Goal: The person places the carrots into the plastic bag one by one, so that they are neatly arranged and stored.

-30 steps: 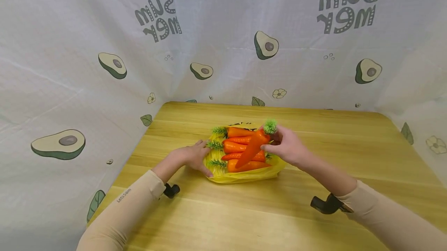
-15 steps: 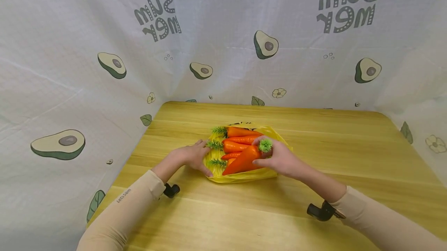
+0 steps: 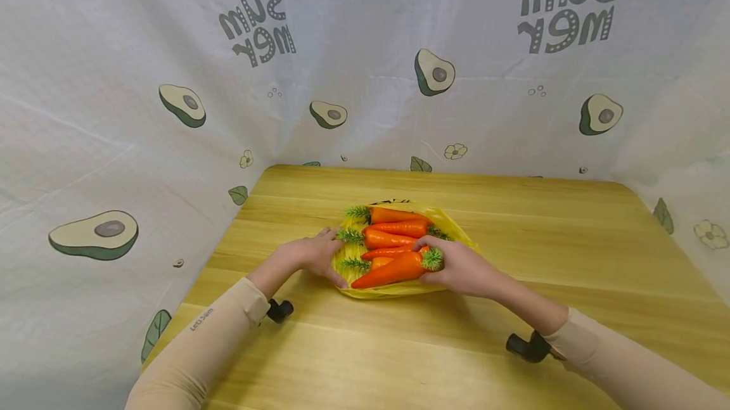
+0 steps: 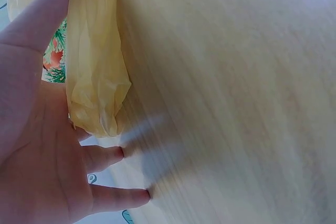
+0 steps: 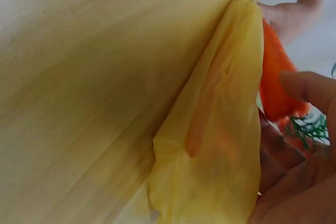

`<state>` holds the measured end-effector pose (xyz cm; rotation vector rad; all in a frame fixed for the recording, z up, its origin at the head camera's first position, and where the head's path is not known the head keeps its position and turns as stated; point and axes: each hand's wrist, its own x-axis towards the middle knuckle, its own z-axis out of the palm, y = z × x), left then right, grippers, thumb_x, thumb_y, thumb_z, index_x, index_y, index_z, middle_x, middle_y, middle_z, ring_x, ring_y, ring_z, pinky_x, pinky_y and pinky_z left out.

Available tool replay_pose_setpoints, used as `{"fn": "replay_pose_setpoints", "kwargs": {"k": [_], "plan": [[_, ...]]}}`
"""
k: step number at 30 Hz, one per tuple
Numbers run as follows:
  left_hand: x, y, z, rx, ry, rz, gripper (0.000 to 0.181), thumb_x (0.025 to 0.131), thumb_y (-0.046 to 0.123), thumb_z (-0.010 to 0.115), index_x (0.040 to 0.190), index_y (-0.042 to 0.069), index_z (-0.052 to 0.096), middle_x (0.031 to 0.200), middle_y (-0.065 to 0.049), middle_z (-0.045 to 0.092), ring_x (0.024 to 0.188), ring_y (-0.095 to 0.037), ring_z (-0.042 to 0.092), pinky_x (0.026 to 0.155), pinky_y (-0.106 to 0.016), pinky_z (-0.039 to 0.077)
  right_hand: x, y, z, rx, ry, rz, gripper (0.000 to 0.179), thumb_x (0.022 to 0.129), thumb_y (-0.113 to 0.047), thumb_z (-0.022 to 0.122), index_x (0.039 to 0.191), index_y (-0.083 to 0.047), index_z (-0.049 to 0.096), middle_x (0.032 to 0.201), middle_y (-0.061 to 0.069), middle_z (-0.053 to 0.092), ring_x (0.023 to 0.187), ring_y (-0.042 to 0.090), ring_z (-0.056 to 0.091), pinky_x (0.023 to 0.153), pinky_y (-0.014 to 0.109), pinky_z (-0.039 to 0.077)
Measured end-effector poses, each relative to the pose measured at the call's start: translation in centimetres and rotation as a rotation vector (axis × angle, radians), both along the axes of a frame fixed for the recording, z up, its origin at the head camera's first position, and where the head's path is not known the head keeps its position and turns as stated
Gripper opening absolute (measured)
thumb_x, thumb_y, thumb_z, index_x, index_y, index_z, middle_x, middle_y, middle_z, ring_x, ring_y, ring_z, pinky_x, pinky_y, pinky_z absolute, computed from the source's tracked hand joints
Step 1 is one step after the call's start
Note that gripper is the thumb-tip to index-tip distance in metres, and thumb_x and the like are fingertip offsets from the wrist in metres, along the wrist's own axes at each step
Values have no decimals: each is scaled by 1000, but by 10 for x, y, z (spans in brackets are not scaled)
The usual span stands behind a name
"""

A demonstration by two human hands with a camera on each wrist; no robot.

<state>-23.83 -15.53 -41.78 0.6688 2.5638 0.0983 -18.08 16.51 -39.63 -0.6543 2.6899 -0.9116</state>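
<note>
A yellow plastic bag lies on the wooden table with several orange carrots on it, side by side, their green tufts at either end. My right hand holds a carrot by its tufted right end, at the near side of the pile, tip pointing left. In the right wrist view the thumb rests on that carrot, with the other fingers partly hidden behind the bag. At the bag's left edge, my left hand is spread; the left wrist view shows extended fingers touching the table.
The wooden table extends around the bag on all sides. Behind and beside it hangs a white curtain printed with avocados and lettering. Black wrist cameras sit under both forearms.
My right hand has brought its carrot down from above the pile toward the near side, turning it from steeply slanted to nearly level. My left hand has stayed at the bag's edge.
</note>
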Motion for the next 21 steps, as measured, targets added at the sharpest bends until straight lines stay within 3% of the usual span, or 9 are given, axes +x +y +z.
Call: {"fn": "replay_pose_setpoints", "kwargs": {"k": [4,10,14,21], "plan": [[0,1,0,-8,3,-1,109,75,69,77,155,6,37,170,-15,6,155,-40,9,118,-60,26,0,4,1,44,-9,20,46,81,-22,83,122,-19,61,104,4,67,72,15,52,65,32,45],[0,2,1,-13,2,-5,105,77,64,78,156,8,36,170,-14,6,155,-40,9,118,-60,27,0,7,6,68,-73,63,56,82,-28,83,132,-20,59,114,2,68,98,19,62,77,35,51],[0,2,1,-17,7,-7,105,77,64,78,156,8,36,170,-14,7,155,-40,9,118,-60,26,1,5,8,126,-54,90,55,83,-34,82,133,-22,61,108,-2,69,92,15,62,76,34,51],[1,2,-1,-11,13,-14,106,76,65,78,156,9,37,170,-14,7,155,-41,10,117,-61,29,5,-13,5,288,97,162,52,87,-47,76,131,-23,66,101,-9,68,84,11,57,76,36,48]]}}
